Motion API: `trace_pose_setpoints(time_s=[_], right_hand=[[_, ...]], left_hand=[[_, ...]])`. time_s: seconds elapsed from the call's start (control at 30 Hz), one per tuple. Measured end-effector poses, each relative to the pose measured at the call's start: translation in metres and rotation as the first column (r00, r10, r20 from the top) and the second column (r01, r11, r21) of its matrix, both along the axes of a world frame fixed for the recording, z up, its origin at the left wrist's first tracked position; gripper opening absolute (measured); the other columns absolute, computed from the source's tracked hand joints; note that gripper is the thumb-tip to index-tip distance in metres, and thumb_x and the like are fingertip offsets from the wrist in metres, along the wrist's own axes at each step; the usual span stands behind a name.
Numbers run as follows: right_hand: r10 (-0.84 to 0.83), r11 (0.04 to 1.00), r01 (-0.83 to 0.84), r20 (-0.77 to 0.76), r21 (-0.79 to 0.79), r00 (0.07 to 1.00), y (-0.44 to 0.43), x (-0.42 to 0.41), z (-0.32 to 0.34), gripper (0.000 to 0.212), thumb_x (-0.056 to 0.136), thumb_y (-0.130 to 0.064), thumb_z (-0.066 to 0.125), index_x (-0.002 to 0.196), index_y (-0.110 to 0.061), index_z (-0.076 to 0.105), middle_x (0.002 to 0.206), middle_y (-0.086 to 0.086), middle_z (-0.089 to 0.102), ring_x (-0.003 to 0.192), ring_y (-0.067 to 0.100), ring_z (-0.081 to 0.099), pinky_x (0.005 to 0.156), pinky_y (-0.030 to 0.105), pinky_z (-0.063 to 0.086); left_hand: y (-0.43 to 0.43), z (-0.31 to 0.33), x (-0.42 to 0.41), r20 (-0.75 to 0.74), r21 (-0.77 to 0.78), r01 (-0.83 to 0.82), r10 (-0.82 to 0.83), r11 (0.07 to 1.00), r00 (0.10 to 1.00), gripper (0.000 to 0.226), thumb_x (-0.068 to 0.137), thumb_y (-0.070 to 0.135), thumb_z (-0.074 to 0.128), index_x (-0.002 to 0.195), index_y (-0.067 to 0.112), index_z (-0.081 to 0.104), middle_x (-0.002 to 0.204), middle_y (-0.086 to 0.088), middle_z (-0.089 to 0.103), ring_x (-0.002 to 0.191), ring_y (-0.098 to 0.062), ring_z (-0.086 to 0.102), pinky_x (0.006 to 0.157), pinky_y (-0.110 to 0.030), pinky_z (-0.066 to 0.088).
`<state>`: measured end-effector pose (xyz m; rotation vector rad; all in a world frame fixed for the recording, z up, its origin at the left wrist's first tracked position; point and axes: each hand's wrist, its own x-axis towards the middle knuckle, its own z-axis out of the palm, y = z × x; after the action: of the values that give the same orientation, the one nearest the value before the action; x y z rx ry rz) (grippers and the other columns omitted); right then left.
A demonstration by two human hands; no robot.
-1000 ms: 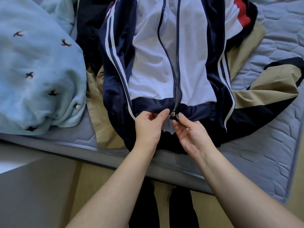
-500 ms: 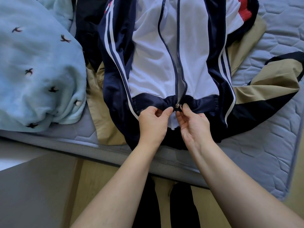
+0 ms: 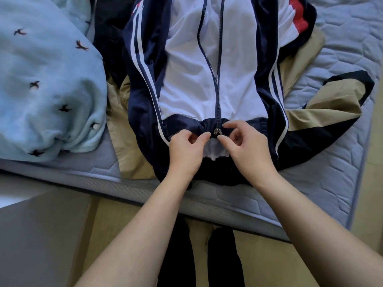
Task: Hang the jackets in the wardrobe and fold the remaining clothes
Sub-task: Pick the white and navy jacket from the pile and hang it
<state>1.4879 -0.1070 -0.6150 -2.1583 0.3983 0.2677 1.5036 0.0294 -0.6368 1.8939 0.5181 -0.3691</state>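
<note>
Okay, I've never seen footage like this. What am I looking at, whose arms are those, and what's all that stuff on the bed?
There is no machine here. A person wears a camera on the head, so the one picture looks forward and down at their own bare arms. They stand at the edge of a quilted mattress. On it lies a navy and white jacket, its zip gaping open further up. The left hand pinches the hem beside the zip slider. The right hand pinches it on the other side. To the left sits a pale blue garment dotted with small birds. A beige and black garment lies under the jacket.
</note>
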Motion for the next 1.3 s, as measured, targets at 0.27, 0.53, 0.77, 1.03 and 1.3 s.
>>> trace_pose_setpoints(time_s=[0.27, 0.53, 0.77, 1.03, 1.3], right_hand=[[0.422, 0.874, -0.414, -0.027, -0.255, 0.906, -0.002, 0.017, -0.006, 0.007, 0.090, -0.025, 0.056, 0.095, -0.020, 0.058, 0.079, -0.011, 0.052, 0.077, 0.019, 0.054, 0.067, 0.033, 0.042], [0.702, 0.514, -0.679, -0.198, -0.524, 0.684, -0.012, 0.035, -0.004, 0.011, 0.094, -0.016, 0.049, 0.092, -0.009, 0.057, 0.090, 0.008, 0.057, 0.078, 0.035, 0.057, 0.058, 0.033, 0.031], [0.624, 0.537, -0.517, -0.099, -0.667, 0.775, -0.023, 0.086, 0.019, 0.012, 0.088, -0.001, 0.049, 0.079, 0.000, 0.055, 0.074, 0.012, 0.049, 0.061, 0.032, 0.046, 0.054, 0.034, 0.035], [0.608, 0.621, -0.520, -0.059, -0.586, 0.792, -0.021, 0.079, 0.019, 0.021, 0.094, -0.015, 0.046, 0.082, -0.006, 0.059, 0.081, 0.008, 0.055, 0.072, 0.035, 0.052, 0.063, 0.037, 0.042], [0.556, 0.674, -0.441, 0.014, -0.593, 0.831, -0.028, 0.084, 0.026, 0.020, 0.089, -0.019, 0.049, 0.076, -0.011, 0.062, 0.078, 0.003, 0.058, 0.071, 0.031, 0.054, 0.055, 0.031, 0.034]], left_hand=[[0.015, 0.002, -0.004, -0.003, 0.073, 0.054, -0.053, 0.996, 0.999, 0.035, 0.081, 0.025, 0.073, 0.057, 0.018, 0.049, 0.058, 0.006, 0.050, 0.052, -0.004, 0.043, 0.048, -0.010, 0.034], [0.016, -0.002, -0.006, -0.051, 0.170, 0.134, -0.127, 0.976, 0.991, 0.034, 0.083, 0.026, 0.070, 0.061, 0.011, 0.050, 0.058, 0.004, 0.049, 0.056, -0.010, 0.043, 0.051, -0.019, 0.033], [0.016, -0.016, -0.021, -0.165, 0.283, 0.126, -0.081, 0.951, 0.983, 0.044, 0.087, 0.021, 0.064, 0.054, 0.012, 0.037, 0.055, 0.001, 0.042, 0.052, -0.007, 0.038, 0.048, -0.006, 0.034], [0.019, 0.006, 0.000, -0.037, 0.485, 0.096, -0.089, 0.869, 0.995, 0.042, 0.078, 0.048, 0.066, 0.057, 0.019, 0.043, 0.059, 0.006, 0.051, 0.057, -0.011, 0.047, 0.048, -0.026, 0.028], [-0.019, 0.003, 0.054, -0.079, 0.581, 0.409, -0.452, 0.703, 0.889, 0.018, 0.086, 0.031, 0.056, 0.079, 0.015, 0.053, 0.077, -0.001, 0.056, 0.078, -0.028, 0.056, 0.060, -0.033, 0.035]])
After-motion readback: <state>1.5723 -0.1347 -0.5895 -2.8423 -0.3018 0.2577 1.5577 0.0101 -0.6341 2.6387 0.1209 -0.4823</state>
